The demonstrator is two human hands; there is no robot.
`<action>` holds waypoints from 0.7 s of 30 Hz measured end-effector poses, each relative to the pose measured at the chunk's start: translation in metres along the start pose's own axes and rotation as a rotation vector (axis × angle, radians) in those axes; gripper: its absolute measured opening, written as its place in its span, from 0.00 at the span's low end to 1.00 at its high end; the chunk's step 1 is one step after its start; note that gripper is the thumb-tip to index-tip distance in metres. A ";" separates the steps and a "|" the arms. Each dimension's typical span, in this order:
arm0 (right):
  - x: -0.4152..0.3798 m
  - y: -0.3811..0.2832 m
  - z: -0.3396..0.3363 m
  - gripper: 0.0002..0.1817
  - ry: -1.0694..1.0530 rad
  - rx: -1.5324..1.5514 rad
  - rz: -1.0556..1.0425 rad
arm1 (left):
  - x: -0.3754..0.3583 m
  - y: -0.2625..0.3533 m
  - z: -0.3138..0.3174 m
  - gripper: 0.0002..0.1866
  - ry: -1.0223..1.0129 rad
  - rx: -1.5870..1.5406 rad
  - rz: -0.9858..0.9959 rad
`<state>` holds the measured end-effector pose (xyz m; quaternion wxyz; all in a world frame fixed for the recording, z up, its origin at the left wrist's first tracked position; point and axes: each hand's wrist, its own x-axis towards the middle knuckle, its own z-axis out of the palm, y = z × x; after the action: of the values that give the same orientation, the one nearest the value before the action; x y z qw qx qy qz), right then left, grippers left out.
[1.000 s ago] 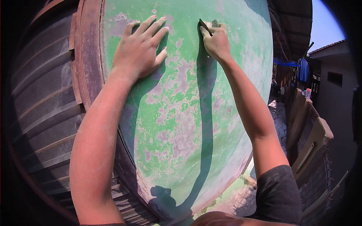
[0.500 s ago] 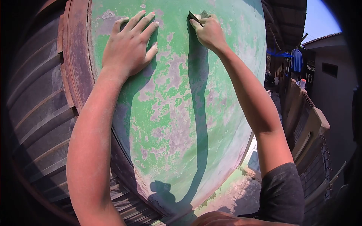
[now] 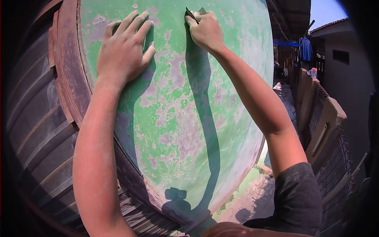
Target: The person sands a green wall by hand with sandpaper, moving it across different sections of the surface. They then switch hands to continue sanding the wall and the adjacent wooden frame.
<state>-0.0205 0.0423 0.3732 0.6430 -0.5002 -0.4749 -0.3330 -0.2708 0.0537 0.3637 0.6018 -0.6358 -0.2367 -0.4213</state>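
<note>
My left hand [image 3: 123,49] lies against a green wall [image 3: 162,130] with its fingers spread. Paint on this wall is worn away in greyish-pink patches. My right hand [image 3: 206,31] presses at the upper part of the wall, pinching a dark folded sheet of sandpaper [image 3: 191,15]. Edges of the sandpaper stick out past the fingers; the rest is hidden under them. Pale dust coats the fingertips of both hands.
A worn brown wooden frame [image 3: 71,59] borders the wall on the left, beside dark slats [image 3: 39,118]. At right stands a fence [image 3: 329,118] with wire mesh. Blue cloth [image 3: 305,49] hangs farther back. Paved ground [image 3: 252,193] lies below.
The view has swung slightly to the right, so the wall and both hands appear farther left. Relative to the wall, the hands have hardly moved, and the grip on the sandpaper is the same.
</note>
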 end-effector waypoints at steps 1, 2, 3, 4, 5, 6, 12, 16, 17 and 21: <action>-0.013 -0.007 -0.004 0.19 -0.082 -0.002 -0.048 | -0.002 0.000 0.002 0.27 -0.013 -0.004 0.008; -0.029 -0.013 -0.007 0.19 -0.158 -0.007 -0.097 | -0.003 0.000 0.004 0.27 0.011 -0.013 0.006; -0.051 -0.015 -0.005 0.18 -0.103 -0.036 -0.206 | -0.002 -0.001 0.005 0.27 0.043 -0.020 -0.003; -0.066 -0.018 -0.008 0.18 -0.142 -0.065 -0.242 | -0.001 -0.001 0.005 0.27 0.047 -0.022 -0.004; -0.065 -0.011 -0.007 0.18 -0.112 -0.066 -0.275 | 0.000 -0.001 0.005 0.27 0.058 -0.019 0.002; -0.061 -0.001 -0.007 0.18 -0.080 -0.064 -0.307 | 0.000 -0.001 0.006 0.27 0.069 -0.013 0.009; 0.003 0.021 -0.002 0.19 -0.083 0.003 -0.069 | -0.003 -0.002 0.004 0.26 0.067 -0.053 -0.002; -0.063 0.004 -0.018 0.18 -0.219 -0.054 -0.190 | -0.001 -0.002 0.001 0.28 0.076 -0.033 0.003; -0.059 0.012 -0.018 0.18 -0.193 -0.066 -0.215 | -0.001 -0.001 0.001 0.28 0.071 -0.042 -0.001; -0.002 0.055 -0.007 0.18 -0.048 -0.091 0.000 | -0.001 -0.001 0.001 0.28 0.052 -0.047 -0.002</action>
<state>0.0305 0.0510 0.3534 0.6081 -0.5368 -0.4745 -0.3420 -0.2718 0.0551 0.3635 0.5924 -0.6384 -0.2118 -0.4435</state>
